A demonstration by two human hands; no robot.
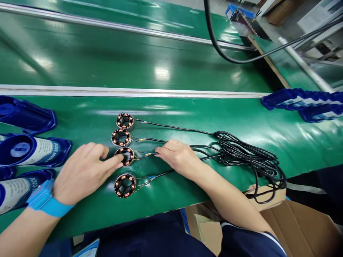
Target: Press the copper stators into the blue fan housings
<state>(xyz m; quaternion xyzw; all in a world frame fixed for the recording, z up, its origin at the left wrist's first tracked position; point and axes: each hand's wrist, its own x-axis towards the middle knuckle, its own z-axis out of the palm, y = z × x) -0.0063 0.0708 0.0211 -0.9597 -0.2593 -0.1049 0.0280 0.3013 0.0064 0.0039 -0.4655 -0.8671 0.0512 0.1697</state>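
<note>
4 round copper-wound coils are lying in a loose column on the green bench mat (187, 117), each trailing a thin black lead to the right. The left hand (83, 173), wearing a blue wrist strap (44, 201), is resting palm down with its fingers loosely curled and the fingertips touching the left rim of the third coil (124, 156). The right hand (178, 156) is lying just right of that coil, fingers drawn together and pinching the third coil's lead (146, 154) where the coloured wires are leaving the winding. The top coil (124, 121) and second coil (121, 137) are sitting just above, the bottom coil (125, 185) just below and nearest the bench edge, none of them touched. All 4 leads are running into a tangled black cable bundle (249, 157) well to the right. Blue trays (32, 150) holding white-labelled cylinders are sitting at the left edge, more blue trays (300, 100) at the far right.
</note>
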